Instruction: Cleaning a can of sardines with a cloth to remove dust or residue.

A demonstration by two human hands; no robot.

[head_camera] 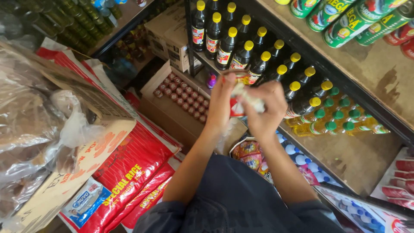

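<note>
while your left hand [221,101] clamps the small red-labelled can [236,108] at centre frame and your right hand [265,108] pinches a white cloth [248,100] on it, a slip could drop it onto the dark bottles [258,64] at 12 o'clock.

Seen from above, the person wears a dark, slate-blue garment of soft cloth that fills the lower middle of the view. It bunches in loose folds across the front, with a faint band of darker lettering low on the fabric, too blurred to make out. The sleeves are short: the cuff of the left sleeve [157,213] and that of the right sleeve [312,207] end about the elbow, leaving both forearms bare. The left hand [221,101] and the right hand [266,110] are bare as well, with no glove, ring, watch or bracelet to be seen on either wrist.
</note>
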